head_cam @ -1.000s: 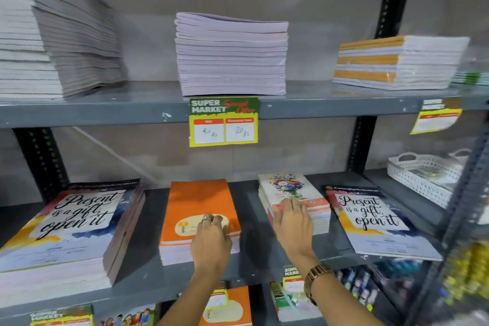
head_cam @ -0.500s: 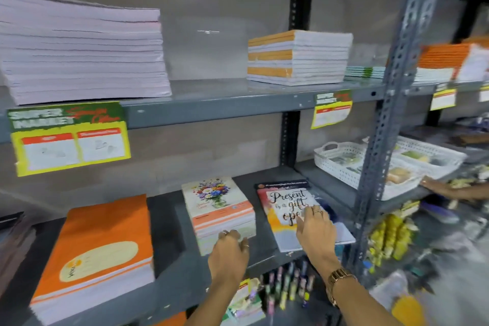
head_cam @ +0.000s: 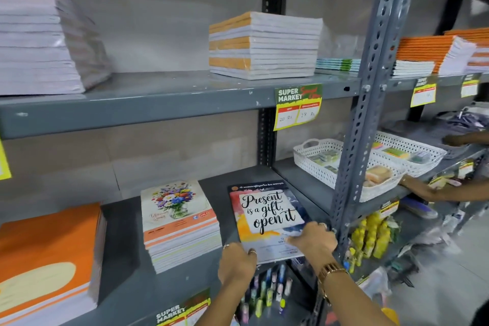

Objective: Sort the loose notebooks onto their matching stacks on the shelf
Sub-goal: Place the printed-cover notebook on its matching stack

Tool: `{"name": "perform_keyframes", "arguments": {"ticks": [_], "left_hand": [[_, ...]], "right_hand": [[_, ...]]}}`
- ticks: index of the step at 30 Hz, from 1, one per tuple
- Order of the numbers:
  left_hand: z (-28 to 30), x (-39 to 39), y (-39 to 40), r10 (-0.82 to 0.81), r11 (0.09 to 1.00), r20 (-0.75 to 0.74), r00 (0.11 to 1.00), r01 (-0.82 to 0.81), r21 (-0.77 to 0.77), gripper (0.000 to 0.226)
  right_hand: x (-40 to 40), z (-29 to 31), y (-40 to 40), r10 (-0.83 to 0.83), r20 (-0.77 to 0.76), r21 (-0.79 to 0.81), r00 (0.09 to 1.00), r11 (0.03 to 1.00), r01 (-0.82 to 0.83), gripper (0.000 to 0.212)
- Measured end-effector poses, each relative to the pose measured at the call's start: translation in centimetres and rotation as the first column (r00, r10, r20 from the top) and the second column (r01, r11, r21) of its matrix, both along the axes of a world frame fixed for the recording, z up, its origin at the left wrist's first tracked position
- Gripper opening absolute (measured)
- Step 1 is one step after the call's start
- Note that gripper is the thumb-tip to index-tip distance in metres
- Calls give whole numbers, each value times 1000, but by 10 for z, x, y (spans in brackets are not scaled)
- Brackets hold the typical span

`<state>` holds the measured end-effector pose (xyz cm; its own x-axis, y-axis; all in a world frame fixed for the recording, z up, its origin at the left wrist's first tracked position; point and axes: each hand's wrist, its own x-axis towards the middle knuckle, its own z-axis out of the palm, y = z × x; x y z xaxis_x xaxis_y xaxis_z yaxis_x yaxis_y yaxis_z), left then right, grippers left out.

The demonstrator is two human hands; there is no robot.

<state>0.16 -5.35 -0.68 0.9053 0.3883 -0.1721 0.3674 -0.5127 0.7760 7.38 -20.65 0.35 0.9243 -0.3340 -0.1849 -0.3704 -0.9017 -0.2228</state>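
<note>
While both hands closed on it: picking up was the step in hand.
Left hand (head_cam: 236,264): fingers pinched the near left corner of the glossy "Present is a gift, open it" notebook (head_cam: 267,216).
Right hand (head_cam: 313,242): fingers gripped its near right edge.
Notebook: lay loose on the grey metal shelf (head_cam: 182,279), right of the floral-cover stack (head_cam: 180,222).
Next: likely lift it level and carry it left to a matching stack, out of view.

"Present is a gift, open it" notebook (head_cam: 267,217): thin, flat on lower shelf (head_cam: 127,286), near edge overhanging shelf front. Floral-cover stack (head_cam: 180,222) just left of it, tall, slightly fanned. Orange-cover stack (head_cam: 47,259) far left, same shelf. White-and-orange stack (head_cam: 264,45) on upper shelf.
</note>
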Motion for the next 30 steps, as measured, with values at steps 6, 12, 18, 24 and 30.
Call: {"name": "perform_keyframes", "arguments": {"ticks": [6, 12, 18, 24, 30], "left_hand": [[3, 18, -4, 96, 977, -132, 987, -119, -176, 26], [-3, 23, 9, 193, 860, -147, 970, -240, -450, 16], [0, 18, 4, 114, 783, -75, 991, -136, -606, 17], [12, 17, 15, 91, 889, 92, 992, -39, -457, 31], [30, 5, 42, 133, 855, 210, 969, -4, -519, 20]], "right_hand": [[3, 5, 0, -6, -80, -26, 997, 1000, 4, 86], [4, 5, 0, -47, -103, 3, 994, 999, 47, 96], [-5, 6, 3, -155, -24, 65, 988, 986, 157, 104], [-18, 3, 15, -242, 185, 415, 953, 898, 148, 43], [-26, 29, 36, -268, 288, 514, 919, 853, 88, 38]]}}
